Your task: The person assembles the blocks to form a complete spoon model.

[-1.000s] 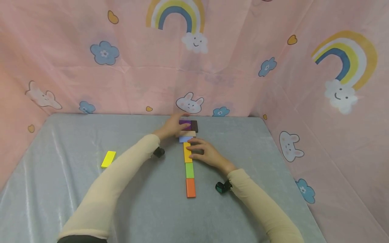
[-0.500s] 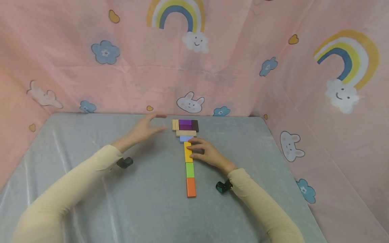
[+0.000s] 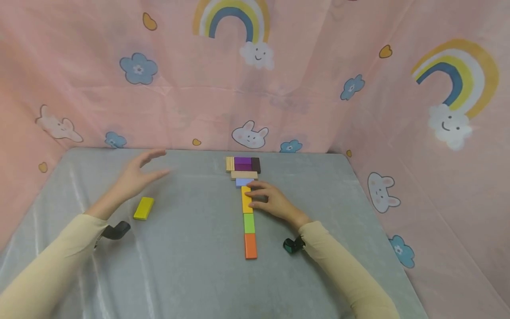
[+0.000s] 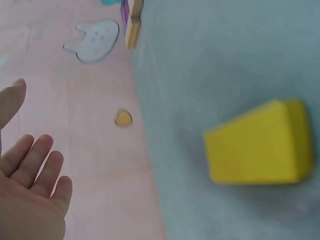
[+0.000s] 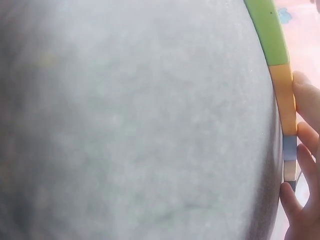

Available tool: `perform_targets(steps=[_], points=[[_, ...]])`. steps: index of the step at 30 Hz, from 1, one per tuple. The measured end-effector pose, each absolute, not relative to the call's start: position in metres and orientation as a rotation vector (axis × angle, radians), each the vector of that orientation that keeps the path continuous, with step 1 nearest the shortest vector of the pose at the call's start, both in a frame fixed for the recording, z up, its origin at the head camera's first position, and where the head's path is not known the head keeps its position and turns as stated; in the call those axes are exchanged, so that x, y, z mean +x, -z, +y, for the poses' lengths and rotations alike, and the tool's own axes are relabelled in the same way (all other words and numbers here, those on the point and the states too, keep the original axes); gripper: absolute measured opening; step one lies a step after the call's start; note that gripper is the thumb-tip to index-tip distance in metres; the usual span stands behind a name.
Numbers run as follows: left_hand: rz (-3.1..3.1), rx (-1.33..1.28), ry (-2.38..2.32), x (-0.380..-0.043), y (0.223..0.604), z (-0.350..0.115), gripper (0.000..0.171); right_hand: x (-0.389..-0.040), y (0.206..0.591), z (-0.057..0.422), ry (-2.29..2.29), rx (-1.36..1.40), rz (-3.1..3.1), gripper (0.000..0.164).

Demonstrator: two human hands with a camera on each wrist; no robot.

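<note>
My left hand (image 3: 133, 178) hangs over the left of the table, thumb and fingers spread, nothing held. A loose yellow block (image 3: 144, 208) lies just below it; the left wrist view shows this yellow block (image 4: 255, 147) large, to one side of the hand. At mid-table a row of blocks runs away from me: orange-red (image 3: 250, 246), green (image 3: 249, 223) and amber block (image 3: 246, 204), then a light blue block (image 3: 243, 182) and a beige block (image 3: 244, 175) set crosswise. My right hand (image 3: 276, 204) rests its fingertips along the amber block's right side.
Beyond the beige block, a striped wooden block (image 3: 229, 164), purple blocks (image 3: 243, 164) and a dark brown block (image 3: 256, 165) sit side by side. A grey cloth covers the table (image 3: 191, 266). Pink printed curtains (image 3: 179, 97) stand behind and at the sides.
My left hand has left the far blocks and swung left toward the yellow block. The striped wooden block, hidden under that hand before, now shows. My right hand stays in place.
</note>
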State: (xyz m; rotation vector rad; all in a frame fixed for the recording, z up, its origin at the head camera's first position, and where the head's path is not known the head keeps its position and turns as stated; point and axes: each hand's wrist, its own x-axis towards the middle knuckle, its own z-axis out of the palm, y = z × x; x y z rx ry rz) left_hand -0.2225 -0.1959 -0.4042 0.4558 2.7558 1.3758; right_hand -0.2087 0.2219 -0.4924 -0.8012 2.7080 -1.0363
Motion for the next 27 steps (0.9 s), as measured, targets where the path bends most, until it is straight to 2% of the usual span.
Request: perform_targets(steps=[7, 14, 27], points=[[2.785, 0.496, -1.383, -0.201, 0.422, -0.227, 0.064, -0.209, 0.492, 0.222, 1.051, -0.82, 2.704, 0.039], [2.742, 0.406, -1.307, -0.178, 0.441, -0.251, 0.076, -0.209, 0.494, 0.222, 1.057, -0.84, 2.713, 0.039], [2.754, 0.326, -1.244, -0.155, 0.472, -0.26, 0.083, -0.208, 0.492, 0.221, 1.018, -0.796, 2.719, 0.04]])
